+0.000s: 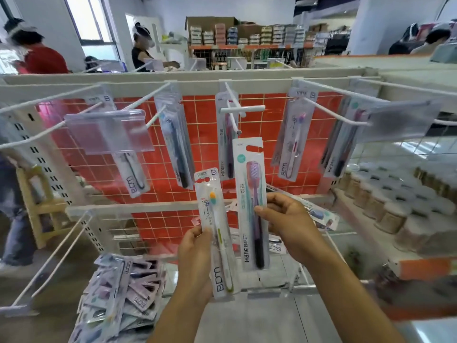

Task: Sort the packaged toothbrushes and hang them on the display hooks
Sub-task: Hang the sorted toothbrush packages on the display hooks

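Item, in our left hand (195,246): one BDM pack (217,233), white brush with orange-and-green head, gripped by curled fingers round its left edge at mid-height and held upright, kept low, we judged, as the pack waiting its turn. Item, in our right hand (284,219): one Hane pack (252,204), purple brush, pinched at its right edge between thumb and fingers, and raised so that its hang slot sat just below the tip of the centre hook (233,112); that hook already bore a like purple Hane pack (226,134), which we took as the reason for the aim. A further pack (319,216) lay behind the right hand; whether the hand held it we could not tell. Item, hooks to either side: BDM and Hane packs hung by kind. Item, lower left: an unsorted heap of packs (123,293), still to hang.
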`<state>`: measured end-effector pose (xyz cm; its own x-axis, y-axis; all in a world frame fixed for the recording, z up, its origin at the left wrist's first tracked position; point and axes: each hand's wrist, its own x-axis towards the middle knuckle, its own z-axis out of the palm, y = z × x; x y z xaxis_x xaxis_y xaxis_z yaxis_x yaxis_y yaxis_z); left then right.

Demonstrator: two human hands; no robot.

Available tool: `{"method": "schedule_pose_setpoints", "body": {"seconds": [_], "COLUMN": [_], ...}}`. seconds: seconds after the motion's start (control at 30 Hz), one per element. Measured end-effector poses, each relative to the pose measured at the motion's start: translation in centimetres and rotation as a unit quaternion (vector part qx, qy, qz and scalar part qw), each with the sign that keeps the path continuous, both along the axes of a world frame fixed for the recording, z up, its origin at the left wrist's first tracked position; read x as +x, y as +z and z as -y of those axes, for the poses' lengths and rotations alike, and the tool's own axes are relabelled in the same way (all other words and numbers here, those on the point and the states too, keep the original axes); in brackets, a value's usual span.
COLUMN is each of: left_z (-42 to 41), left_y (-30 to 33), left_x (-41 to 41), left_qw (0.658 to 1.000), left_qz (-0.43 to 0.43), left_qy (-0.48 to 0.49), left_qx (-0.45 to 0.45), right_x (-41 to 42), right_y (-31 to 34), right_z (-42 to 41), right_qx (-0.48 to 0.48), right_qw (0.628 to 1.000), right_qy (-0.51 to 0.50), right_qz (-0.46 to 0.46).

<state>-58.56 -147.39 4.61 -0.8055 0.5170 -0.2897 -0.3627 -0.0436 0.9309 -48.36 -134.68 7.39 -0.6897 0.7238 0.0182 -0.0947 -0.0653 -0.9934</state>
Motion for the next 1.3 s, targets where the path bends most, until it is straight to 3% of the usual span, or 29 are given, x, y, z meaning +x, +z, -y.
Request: {"method": "schedule_pose_setpoints", "body": {"seconds": [0.6, 1.0, 1.3], "left_z": [-0.6, -1.2, -1.2], "left_y": [-0.7, -0.9, -0.6], "left_x": [-2.2, -2.8, -3.0], "left_qw": [0.999, 0.999, 0.998], "left_qz": [-0.006, 0.009, 0.025], "left_qy": [-0.031, -0.027, -0.035], "left_qx": [0.029, 0.036, 0.038], "right_x": [-1.2, -0.4, -1.1], "right_y": [1.9, 2.4, 3.1], "right_z": [1.4, 2.2, 2.3], "right_qx": [0.075, 0.145, 0.152], "right_qw": [0.997, 0.986, 0.985], "right_qy": [0.007, 0.068, 0.036], "right_qz": [-0.033, -0.034, -0.069]}}
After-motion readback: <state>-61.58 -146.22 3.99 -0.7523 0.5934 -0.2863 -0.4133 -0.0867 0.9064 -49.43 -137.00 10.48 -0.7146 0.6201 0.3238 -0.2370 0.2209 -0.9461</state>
